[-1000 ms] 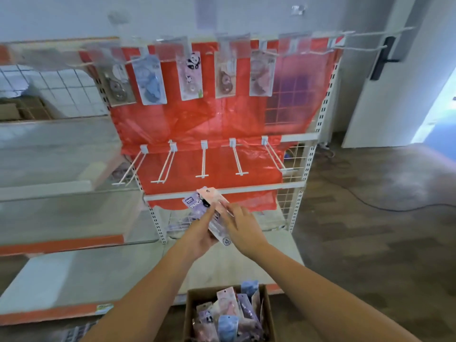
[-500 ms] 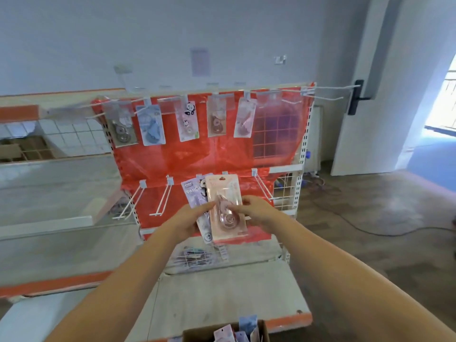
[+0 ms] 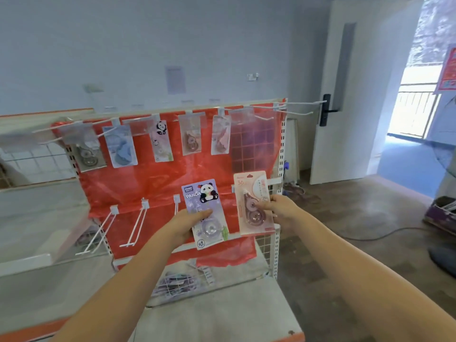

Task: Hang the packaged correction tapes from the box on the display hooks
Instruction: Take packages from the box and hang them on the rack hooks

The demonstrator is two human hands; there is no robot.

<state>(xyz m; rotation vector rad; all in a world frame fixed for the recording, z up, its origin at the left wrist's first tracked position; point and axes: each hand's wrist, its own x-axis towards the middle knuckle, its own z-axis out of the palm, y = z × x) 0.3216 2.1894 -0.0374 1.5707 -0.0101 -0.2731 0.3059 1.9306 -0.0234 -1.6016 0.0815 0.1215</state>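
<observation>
Red backing (image 3: pixel 153 183) behind bare hooks (image 3: pixel 134 225); hands (image 3: pixel 190 222) grasp two packs (image 3: pixel 206 193).

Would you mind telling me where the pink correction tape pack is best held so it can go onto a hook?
I would hold the pink correction tape pack by its lower right edge, coming from the right, as the right hand does now. The flat card stands upright facing the viewer, so that probably keeps its top edge free for a hook. The hang hole itself is too blurred to make out.
</observation>
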